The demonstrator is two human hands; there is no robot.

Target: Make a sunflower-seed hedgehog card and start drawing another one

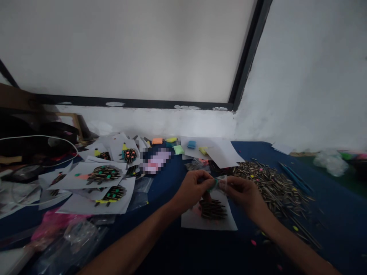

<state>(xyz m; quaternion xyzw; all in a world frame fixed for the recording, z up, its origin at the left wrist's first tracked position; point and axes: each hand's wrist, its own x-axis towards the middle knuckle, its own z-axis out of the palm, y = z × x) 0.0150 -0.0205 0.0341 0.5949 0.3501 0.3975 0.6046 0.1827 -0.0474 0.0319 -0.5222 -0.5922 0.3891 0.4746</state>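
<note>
Above the white sheet (208, 226), my left hand (196, 189) is closed, its fingertips pinching at a small bit of green modelling clay (214, 184). My right hand (245, 191) is closed too, with thumb and fingers on a crinkled clear plastic wrapper (222, 179) that meets the green clay. Beneath both hands, the sheet carries a hedgehog-like shape (212, 209) of dark striped sunflower seeds, with some orange clay at its left and lower edges. My fingers partly hide the wrapper and the clay.
Loose sunflower seeds (272, 185) lie heaped at the right, beside blue tweezers-like tools (296, 178). Finished-looking seed pictures (103, 173) overlap at the left. Small clay packs, including blue (191, 144) and orange (157, 141), sit near the wall. Plastic bags (77, 238) lie front left.
</note>
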